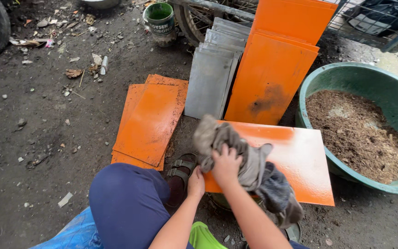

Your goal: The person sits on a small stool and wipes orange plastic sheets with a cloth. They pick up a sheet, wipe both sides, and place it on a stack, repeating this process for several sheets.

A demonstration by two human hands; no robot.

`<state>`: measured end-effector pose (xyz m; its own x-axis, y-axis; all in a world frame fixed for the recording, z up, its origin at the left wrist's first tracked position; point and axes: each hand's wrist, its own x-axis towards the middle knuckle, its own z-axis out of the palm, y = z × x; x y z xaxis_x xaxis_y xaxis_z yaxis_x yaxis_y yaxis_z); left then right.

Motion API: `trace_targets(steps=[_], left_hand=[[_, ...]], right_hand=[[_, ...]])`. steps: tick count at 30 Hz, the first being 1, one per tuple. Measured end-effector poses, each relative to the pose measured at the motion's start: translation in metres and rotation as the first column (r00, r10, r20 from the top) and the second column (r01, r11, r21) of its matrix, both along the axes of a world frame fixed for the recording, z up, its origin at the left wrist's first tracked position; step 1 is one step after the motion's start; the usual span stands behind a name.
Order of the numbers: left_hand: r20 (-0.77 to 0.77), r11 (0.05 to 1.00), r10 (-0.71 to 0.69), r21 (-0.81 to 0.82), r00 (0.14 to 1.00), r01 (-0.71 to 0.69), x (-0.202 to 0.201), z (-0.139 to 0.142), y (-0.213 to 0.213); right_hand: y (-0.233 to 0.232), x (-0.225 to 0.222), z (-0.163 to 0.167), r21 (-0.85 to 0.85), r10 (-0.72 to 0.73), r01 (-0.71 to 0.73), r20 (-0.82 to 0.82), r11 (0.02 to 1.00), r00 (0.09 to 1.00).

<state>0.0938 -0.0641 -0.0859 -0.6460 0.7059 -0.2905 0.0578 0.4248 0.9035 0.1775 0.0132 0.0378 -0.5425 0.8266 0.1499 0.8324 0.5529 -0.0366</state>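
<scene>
— Rag (236,152) bunched in the right hand (225,165), pressed on the wet-looking orange panel (300,161) across the knees?

— Yes, clenched tight. The left hand (196,180) grips the panel's near edge, by the sandal (179,173).

— What could go wrong?

— That loose grey tail (277,193) hangs past the panel's edge; I'd guess it could drag and smear. And the panel could tip toward the green tub (314,87) of sawdust (355,133) just beside it.

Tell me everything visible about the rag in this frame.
The rag is a crumpled grey-brown cloth, stained, with a darker grey fold hanging off its lower right end. The right hand grips it from above, pressing it on the glossy orange panel. The left hand rests at the panel's near edge, not touching the rag.
</scene>
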Motion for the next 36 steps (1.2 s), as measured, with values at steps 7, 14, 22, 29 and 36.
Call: trace_targets(steps=[7, 14, 22, 29, 36], left_hand=[[-0.021, 0.975, -0.108, -0.198, 0.994, 0.101, -0.002, 0.017, 0.0], [-0.185, 0.993, -0.062, -0.112, 0.981, 0.041, -0.002, 0.04, 0.002], [0.485, 0.994, -0.066, 0.106, 0.872, 0.017, -0.026, 0.064, 0.054], [0.354, 0.988, 0.136, -0.115, 0.925, -0.102, -0.007, 0.086, 0.076], [-0.107, 0.989, 0.036, 0.15, 0.994, -0.02, -0.021, 0.126, 0.108]], right_hand=[[-0.015, 0.112, -0.018, -0.031, 0.069, -0.077, -0.221, 0.997, 0.973], [0.075, 0.332, -0.007, 0.038, -0.613, 0.612, 0.078, 0.79, 0.786], [0.099, 0.506, 0.009, 0.036, -0.77, 0.861, -0.429, 0.508, 0.472], [0.099, 0.472, 0.023, 0.07, -0.584, 0.785, -0.629, 0.615, 0.513], [0.098, 0.461, 0.051, 0.028, -0.57, 0.787, -0.674, 0.617, 0.471]])
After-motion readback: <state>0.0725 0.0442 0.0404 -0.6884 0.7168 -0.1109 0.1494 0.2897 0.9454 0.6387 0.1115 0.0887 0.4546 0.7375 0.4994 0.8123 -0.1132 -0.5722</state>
